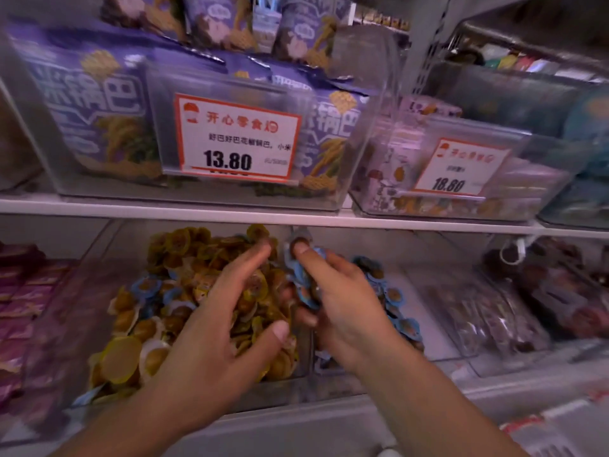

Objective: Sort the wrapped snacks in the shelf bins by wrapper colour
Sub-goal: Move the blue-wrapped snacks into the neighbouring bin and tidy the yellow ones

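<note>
Clear plastic shelf bins (108, 258), right hand (342, 308) gripping crinkly blue-wrapped snacks (304, 285)

A white upper shelf (197, 211) carries clear plastic bins side by side. The large bin (49, 133) on the left holds purple snack bags and bears a price tag (235, 140) reading 13.80. Just beside it, a smaller bin (534, 179) bears a tag (459, 168) reading 18.80. On the lower shelf (329, 420) stand more clear bins: one (99, 258) heaped with yellow-wrapped snacks, its neighbour (438, 341) with blue-wrapped ones.
</note>
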Action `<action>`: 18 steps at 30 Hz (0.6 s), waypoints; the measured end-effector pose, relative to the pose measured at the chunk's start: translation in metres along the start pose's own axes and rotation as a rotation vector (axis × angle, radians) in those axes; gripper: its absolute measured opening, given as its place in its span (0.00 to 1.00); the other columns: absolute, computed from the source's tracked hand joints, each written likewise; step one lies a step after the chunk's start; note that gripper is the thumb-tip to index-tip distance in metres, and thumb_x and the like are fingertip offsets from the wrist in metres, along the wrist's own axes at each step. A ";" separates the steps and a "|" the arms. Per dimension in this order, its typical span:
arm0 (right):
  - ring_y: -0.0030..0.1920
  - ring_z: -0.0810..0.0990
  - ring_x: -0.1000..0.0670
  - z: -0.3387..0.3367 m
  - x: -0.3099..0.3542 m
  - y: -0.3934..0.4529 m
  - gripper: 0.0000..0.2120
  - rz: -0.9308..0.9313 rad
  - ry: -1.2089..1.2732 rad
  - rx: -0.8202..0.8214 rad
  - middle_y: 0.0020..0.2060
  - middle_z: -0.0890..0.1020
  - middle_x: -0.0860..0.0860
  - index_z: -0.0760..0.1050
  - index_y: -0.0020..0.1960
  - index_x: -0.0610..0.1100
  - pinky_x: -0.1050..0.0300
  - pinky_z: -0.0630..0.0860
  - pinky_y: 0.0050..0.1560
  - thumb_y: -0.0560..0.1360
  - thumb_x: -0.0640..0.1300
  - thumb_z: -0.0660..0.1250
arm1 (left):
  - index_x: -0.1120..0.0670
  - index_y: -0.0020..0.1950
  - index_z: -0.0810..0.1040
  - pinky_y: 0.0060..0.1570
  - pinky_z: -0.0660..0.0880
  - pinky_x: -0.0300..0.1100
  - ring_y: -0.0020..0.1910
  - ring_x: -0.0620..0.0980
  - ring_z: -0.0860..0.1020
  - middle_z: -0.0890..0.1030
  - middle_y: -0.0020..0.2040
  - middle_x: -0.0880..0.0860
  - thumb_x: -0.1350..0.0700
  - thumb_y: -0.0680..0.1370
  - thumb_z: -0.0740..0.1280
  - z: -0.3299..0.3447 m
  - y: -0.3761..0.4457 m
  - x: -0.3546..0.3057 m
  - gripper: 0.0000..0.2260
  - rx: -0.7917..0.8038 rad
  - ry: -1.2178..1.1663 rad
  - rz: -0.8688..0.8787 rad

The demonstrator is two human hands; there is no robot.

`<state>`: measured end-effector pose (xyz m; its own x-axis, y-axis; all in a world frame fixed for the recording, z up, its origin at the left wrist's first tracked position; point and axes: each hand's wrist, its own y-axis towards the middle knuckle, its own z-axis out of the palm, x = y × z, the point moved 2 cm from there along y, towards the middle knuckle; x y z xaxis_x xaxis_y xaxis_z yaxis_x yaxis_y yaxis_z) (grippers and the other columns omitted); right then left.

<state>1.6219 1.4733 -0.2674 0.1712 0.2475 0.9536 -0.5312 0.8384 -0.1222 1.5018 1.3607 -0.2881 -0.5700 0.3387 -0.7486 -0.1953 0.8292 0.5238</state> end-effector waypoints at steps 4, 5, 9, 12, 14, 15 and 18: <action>0.27 0.79 0.48 -0.067 0.010 0.022 0.08 -0.007 -0.226 -0.226 0.34 0.78 0.42 0.77 0.45 0.44 0.62 0.68 0.20 0.78 0.48 0.70 | 0.35 0.67 0.71 0.66 0.69 0.39 0.68 0.34 0.69 0.71 0.68 0.34 0.49 0.79 0.66 -0.007 0.002 0.023 0.18 -0.027 0.177 -0.073; 0.29 0.80 0.48 -0.080 0.007 0.030 0.07 0.021 -0.238 -0.283 0.36 0.78 0.43 0.76 0.48 0.43 0.59 0.73 0.23 0.79 0.47 0.68 | 0.31 0.63 0.71 0.64 0.69 0.36 0.66 0.33 0.70 0.72 0.66 0.33 0.50 0.78 0.66 -0.010 0.002 0.029 0.17 -0.020 0.227 -0.100; 0.44 0.82 0.45 -0.089 0.000 0.058 0.13 0.200 0.079 -0.295 0.46 0.81 0.44 0.75 0.57 0.41 0.49 0.82 0.37 0.80 0.50 0.65 | 0.29 0.57 0.72 0.55 0.63 0.21 0.59 0.33 0.73 0.74 0.59 0.31 0.53 0.78 0.68 -0.020 0.003 0.045 0.18 0.031 0.368 -0.168; 0.53 0.82 0.44 -0.079 0.001 0.074 0.22 0.226 -0.167 -0.186 0.57 0.82 0.44 0.75 0.63 0.43 0.45 0.80 0.49 0.80 0.58 0.60 | 0.38 0.60 0.77 0.57 0.69 0.31 0.59 0.38 0.76 0.76 0.58 0.34 0.51 0.78 0.66 -0.030 0.003 0.045 0.12 0.048 0.417 -0.136; 0.60 0.78 0.44 -0.073 0.005 0.076 0.19 0.091 -0.556 -0.242 0.62 0.79 0.44 0.77 0.62 0.44 0.48 0.75 0.61 0.82 0.56 0.59 | 0.42 0.60 0.79 0.57 0.70 0.31 0.58 0.37 0.77 0.78 0.57 0.36 0.51 0.76 0.64 -0.043 0.001 0.041 0.13 0.016 0.395 -0.120; 0.58 0.79 0.46 -0.069 0.007 0.075 0.13 -0.059 -0.667 -0.281 0.59 0.81 0.44 0.79 0.56 0.45 0.54 0.74 0.59 0.81 0.52 0.61 | 0.42 0.59 0.79 0.56 0.70 0.31 0.56 0.37 0.77 0.79 0.56 0.36 0.51 0.76 0.63 -0.052 0.000 0.039 0.13 -0.012 0.399 -0.109; 0.51 0.81 0.50 -0.045 0.009 0.055 0.07 -0.489 -0.774 -0.290 0.47 0.84 0.49 0.80 0.48 0.49 0.60 0.75 0.52 0.77 0.43 0.64 | 0.46 0.57 0.81 0.53 0.74 0.43 0.52 0.44 0.79 0.81 0.53 0.41 0.51 0.77 0.60 -0.081 -0.004 0.032 0.13 -0.090 0.519 -0.056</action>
<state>1.6316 1.5433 -0.2780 -0.3312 -0.4638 0.8217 -0.3028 0.8770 0.3730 1.4197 1.3327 -0.2815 -0.8727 0.0113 -0.4881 -0.2912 0.7905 0.5389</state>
